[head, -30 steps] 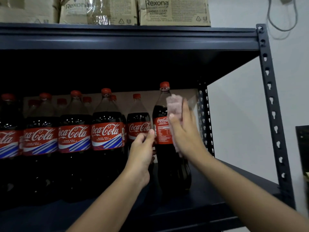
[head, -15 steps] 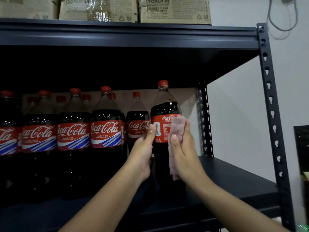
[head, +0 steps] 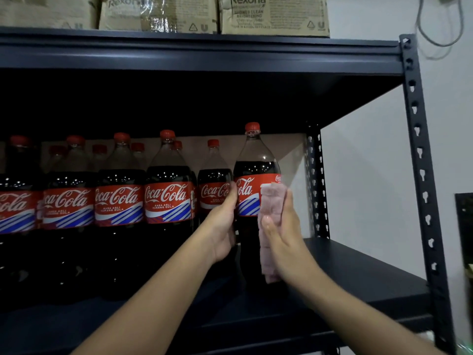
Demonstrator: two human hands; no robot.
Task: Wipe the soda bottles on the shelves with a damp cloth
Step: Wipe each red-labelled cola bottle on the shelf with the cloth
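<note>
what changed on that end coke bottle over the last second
The right hand slid the pink cloth down the end bottle, from the shoulder below the cap to the label and lower body. The bottle also turned: the label's fine-print side gave way to the logo. The left hand kept holding the bottle's left side, and the other bottles stayed in their row.

Glossy clear-plastic bottle (head: 256,170), soft pink cloth (head: 270,226), matt dark metal shelf (head: 358,272), rough brown cardboard boxes (head: 273,15).

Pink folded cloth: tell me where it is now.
The pink folded cloth is pressed by the right hand against the rightmost cola bottle, centre-right in the head view.
</note>
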